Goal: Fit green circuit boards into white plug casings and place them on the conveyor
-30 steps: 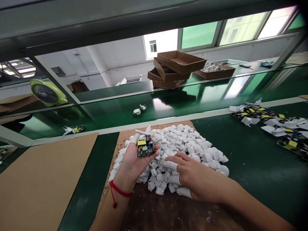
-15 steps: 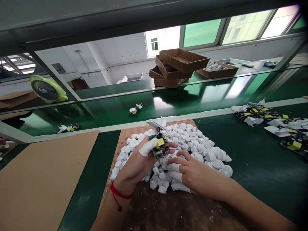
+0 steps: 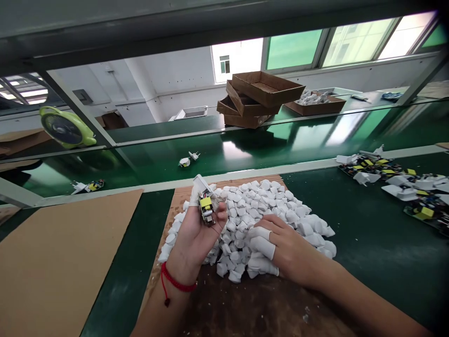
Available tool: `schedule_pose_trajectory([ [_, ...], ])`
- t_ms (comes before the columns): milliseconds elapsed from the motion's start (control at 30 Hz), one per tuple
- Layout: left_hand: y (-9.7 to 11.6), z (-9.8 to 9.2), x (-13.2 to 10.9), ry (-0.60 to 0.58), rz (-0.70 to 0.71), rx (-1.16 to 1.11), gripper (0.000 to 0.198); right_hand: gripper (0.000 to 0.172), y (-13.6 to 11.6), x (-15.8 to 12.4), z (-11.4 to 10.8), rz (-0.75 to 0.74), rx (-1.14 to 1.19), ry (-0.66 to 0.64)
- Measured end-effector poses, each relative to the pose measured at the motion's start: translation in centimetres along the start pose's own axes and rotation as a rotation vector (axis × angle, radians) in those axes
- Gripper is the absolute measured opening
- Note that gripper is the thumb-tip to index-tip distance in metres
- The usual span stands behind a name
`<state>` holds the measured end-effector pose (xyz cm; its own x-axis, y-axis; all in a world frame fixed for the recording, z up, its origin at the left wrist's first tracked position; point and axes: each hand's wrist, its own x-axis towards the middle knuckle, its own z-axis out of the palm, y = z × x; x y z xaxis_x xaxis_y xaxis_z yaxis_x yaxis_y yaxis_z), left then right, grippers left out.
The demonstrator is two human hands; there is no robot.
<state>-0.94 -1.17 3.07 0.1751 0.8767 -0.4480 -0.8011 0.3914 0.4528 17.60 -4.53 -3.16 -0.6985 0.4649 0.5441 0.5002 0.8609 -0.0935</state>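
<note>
Head camera: at far left, a flat brown cardboard sheet (image 3: 70, 257) lies on the dark green work surface (image 3: 122, 262). Next, the left hand (image 3: 196, 234) grasps a small circuit board with a yellow block-shaped component (image 3: 206, 205), keeping it between a white-covered thumb and the fingers. The board is tilted above the left part of a heap of small white irregular pieces (image 3: 259, 201), with a flat white plastic piece (image 3: 201, 183) at its upper end. The grip looks light: if the thumb eased, the board could slip into the heap, and a knock on the plastic piece might strain whatever joins the two. Further right, the right hand (image 3: 287, 248), with white finger covers, curls its fingers at the heap; whether it pinches anything I cannot tell. A hard sweep there could scatter pieces. At far right lies a cluster of circuit boards with white plastic parts (image 3: 388, 171).
</note>
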Motion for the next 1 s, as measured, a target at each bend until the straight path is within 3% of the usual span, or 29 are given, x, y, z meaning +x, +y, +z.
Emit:
schedule_pose_trajectory([
  [67, 0.0, 0.0, 0.2, 0.034, -0.002, 0.037, 0.033, 0.033, -0.1, 0.0, 0.0, -0.004, 0.025, 0.074],
  [167, -0.1, 0.2, 0.1, -0.026, 0.022, 0.105, 0.029, 0.026, -0.3, 0.1, 0.1, 0.029, 0.020, 0.173],
  [267, -0.4, 0.7, -0.2, -0.105, 0.102, 0.106, 0.036, 0.019, -0.5, 0.2, 0.0, 0.119, 0.036, 0.237],
  [433, -0.9, 0.8, -0.5, -0.173, 0.205, 0.167, 0.037, 0.021, -0.6, 0.3, -0.8, 0.501, 0.328, 0.305],
  [567, -1.3, 0.0, -0.3, -0.228, 0.220, 0.337, 0.026, 0.014, -0.5, 0.3, -1.3, 0.722, 0.722, 0.474],
  [733, -2.2, -0.4, -0.4, -0.230, 0.197, 0.542, 0.036, 0.022, -0.5, 0.1, -1.2, 0.727, 0.931, 0.705],
  [867, -2.5, -0.6, -1.0, -0.281, 0.115, 0.662, 0.044, 0.026, -0.5, 0.0, -1.2, 0.630, 0.961, 0.616],
  [1000, -2.3, -0.6, -1.2, -0.467, 0.085, 0.750, 0.065, 0.032, -1.0, 0.1, -1.4, 0.491, 0.728, 0.505],
])
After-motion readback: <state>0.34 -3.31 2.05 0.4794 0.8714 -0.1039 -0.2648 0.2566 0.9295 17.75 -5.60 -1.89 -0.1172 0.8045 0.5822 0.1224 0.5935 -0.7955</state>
